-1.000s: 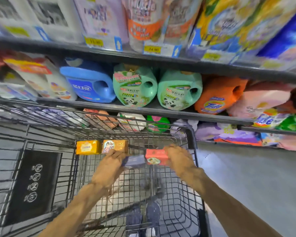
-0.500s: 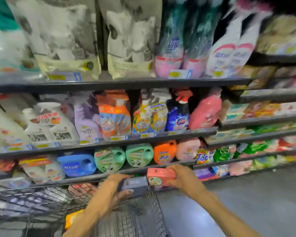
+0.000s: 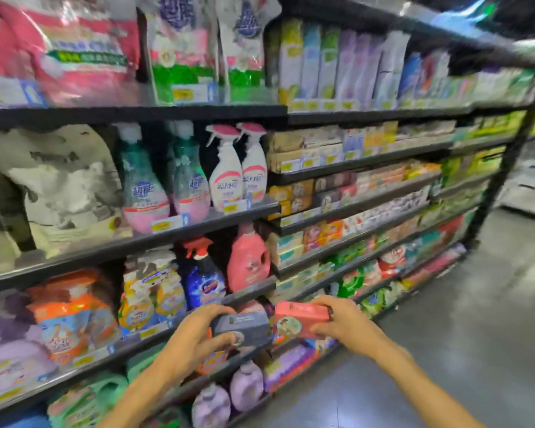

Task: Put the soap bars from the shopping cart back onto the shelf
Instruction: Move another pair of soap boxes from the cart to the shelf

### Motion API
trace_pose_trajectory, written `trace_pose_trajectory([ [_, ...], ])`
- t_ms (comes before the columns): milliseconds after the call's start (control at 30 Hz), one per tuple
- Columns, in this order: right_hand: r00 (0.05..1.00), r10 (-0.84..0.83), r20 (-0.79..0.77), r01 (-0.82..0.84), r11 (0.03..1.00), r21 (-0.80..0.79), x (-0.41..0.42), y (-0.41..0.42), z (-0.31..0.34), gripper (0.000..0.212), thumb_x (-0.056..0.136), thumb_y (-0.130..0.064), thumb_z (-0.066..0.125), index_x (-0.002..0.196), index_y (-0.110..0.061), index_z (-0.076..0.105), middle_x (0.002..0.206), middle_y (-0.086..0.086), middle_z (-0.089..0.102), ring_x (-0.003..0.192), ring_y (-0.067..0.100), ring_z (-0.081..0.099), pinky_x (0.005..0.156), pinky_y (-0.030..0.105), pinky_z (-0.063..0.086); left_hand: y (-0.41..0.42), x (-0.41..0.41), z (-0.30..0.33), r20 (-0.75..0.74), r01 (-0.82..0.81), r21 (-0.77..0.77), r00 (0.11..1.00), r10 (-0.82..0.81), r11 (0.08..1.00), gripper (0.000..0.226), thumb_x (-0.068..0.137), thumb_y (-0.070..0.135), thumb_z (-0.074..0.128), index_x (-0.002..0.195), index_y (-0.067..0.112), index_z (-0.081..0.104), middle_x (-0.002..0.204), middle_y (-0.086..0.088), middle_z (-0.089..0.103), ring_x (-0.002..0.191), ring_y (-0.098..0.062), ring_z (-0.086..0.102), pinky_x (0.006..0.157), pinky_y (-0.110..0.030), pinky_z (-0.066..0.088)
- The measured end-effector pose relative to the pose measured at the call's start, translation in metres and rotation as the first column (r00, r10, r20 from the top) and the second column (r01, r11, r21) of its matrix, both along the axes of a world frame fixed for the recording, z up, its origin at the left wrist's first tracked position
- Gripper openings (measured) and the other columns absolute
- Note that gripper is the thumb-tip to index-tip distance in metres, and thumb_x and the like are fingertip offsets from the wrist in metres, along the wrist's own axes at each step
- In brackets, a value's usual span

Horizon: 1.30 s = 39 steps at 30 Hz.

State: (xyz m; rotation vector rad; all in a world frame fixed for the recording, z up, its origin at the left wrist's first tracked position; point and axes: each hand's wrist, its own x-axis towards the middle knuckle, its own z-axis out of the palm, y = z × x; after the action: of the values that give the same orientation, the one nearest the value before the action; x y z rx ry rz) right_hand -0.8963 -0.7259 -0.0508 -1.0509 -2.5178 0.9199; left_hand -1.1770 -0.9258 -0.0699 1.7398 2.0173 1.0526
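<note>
Your left hand (image 3: pixel 195 332) clamped around grey soap box (image 3: pixel 241 329), right hand (image 3: pixel 342 319) around pink soap box (image 3: pixel 300 318), both boxes mid-air before shelf (image 3: pixel 352 208). Boxes look light, rigid, slick cardboard; grip long edges, thumb under, fingers on top.

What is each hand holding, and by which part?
The left hand holds a dark grey soap box by its left end. The right hand holds a pink soap box by its right end.
</note>
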Motion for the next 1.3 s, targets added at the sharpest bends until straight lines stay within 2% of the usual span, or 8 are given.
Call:
trace_pose_trajectory([
  [167,0.997,-0.072,-0.019,0.072,0.997,-0.010,0.081,0.075,0.023,0.042,0.074,-0.019,0.081,0.109,-0.034,0.063,0.090,-0.013,0.069,0.075,-0.008,0.063,0.065,0.011,0.046,0.095,0.065,0.021,-0.050,0.072,0.032,0.996,-0.070,0.997,0.046,0.077,0.060,0.074,0.117,0.043,0.059,0.110,0.028,0.060,0.105,0.005,0.056,0.092,-0.027,0.047],
  [433,0.989,-0.135,-0.063,0.138,0.990,0.043,0.201,0.178,0.051,0.041,0.075,-0.023,0.078,0.111,-0.034,0.061,0.097,-0.010,0.070,0.085,0.008,0.067,0.077,0.038,0.057,0.234,0.176,0.069,-0.096,0.176,0.084,0.981,-0.168,0.981,0.033,0.076,0.062,0.071,0.103,0.048,0.057,0.106,0.023,0.062,0.099,0.003,0.056,0.085,-0.024,0.047],
  [633,0.979,-0.194,-0.056,0.198,0.976,0.088,0.249,0.256,0.064,0.041,0.077,-0.025,0.080,0.111,-0.038,0.060,0.100,-0.010,0.069,0.075,-0.002,0.063,0.070,0.025,0.054,0.323,0.212,0.083,-0.124,0.216,0.127,0.972,-0.200,0.968,0.050,0.066,0.088,0.051,0.102,0.054,0.053,0.104,0.030,0.059,0.099,0.007,0.054,0.083,-0.016,0.043],
  [833,0.973,-0.224,-0.063,0.229,0.967,0.108,0.253,0.347,0.066,0.045,0.078,-0.028,0.081,0.119,-0.032,0.061,0.101,-0.014,0.067,0.086,-0.002,0.063,0.072,0.019,0.051,0.414,0.214,0.085,-0.141,0.217,0.118,0.970,-0.200,0.969,0.039,0.072,0.073,0.060,0.103,0.052,0.053,0.105,0.030,0.058,0.100,0.007,0.053,0.084,-0.016,0.043],
  [933,0.974,-0.216,-0.066,0.222,0.970,0.097,0.240,0.399,0.066,0.050,0.078,-0.029,0.081,0.123,-0.032,0.059,0.104,-0.015,0.067,0.080,-0.003,0.063,0.064,0.014,0.046,0.460,0.200,0.084,-0.139,0.185,0.128,0.976,-0.167,0.974,0.039,0.076,0.063,0.065,0.110,0.046,0.056,0.108,0.029,0.058,0.101,0.006,0.053,0.087,-0.024,0.046],
  [1067,0.977,-0.202,-0.073,0.208,0.975,0.084,0.214,0.463,0.075,0.049,0.079,-0.026,0.080,0.124,-0.031,0.058,0.106,-0.011,0.066,0.068,-0.002,0.064,0.055,0.019,0.050,0.517,0.175,0.090,-0.114,0.138,0.141,0.986,-0.122,0.980,0.036,0.084,0.046,0.071,0.117,0.036,0.060,0.108,0.026,0.058,0.100,0.004,0.055,0.089,-0.030,0.048],
  [1233,0.989,-0.131,-0.066,0.138,0.985,0.103,0.170,0.530,0.083,0.045,0.081,-0.022,0.078,0.119,-0.035,0.056,0.109,-0.011,0.067,0.069,-0.014,0.059,0.058,0.011,0.046,0.572,0.138,0.089,-0.151,0.019,0.167,0.989,0.006,0.986,0.046,0.081,0.061,0.064,0.120,0.038,0.057,0.112,0.023,0.059,0.103,0.001,0.053,0.088,-0.028,0.045],
  [1300,0.990,-0.104,-0.094,0.113,0.989,0.099,0.151,0.556,0.081,0.047,0.079,-0.022,0.080,0.120,-0.031,0.060,0.107,-0.015,0.068,0.082,-0.013,0.061,0.069,0.014,0.051,0.582,0.126,0.090,-0.158,-0.044,0.168,0.985,0.071,0.985,0.045,0.081,0.056,0.068,0.120,0.035,0.059,0.112,0.022,0.060,0.104,0.000,0.053,0.089,-0.026,0.044],
])
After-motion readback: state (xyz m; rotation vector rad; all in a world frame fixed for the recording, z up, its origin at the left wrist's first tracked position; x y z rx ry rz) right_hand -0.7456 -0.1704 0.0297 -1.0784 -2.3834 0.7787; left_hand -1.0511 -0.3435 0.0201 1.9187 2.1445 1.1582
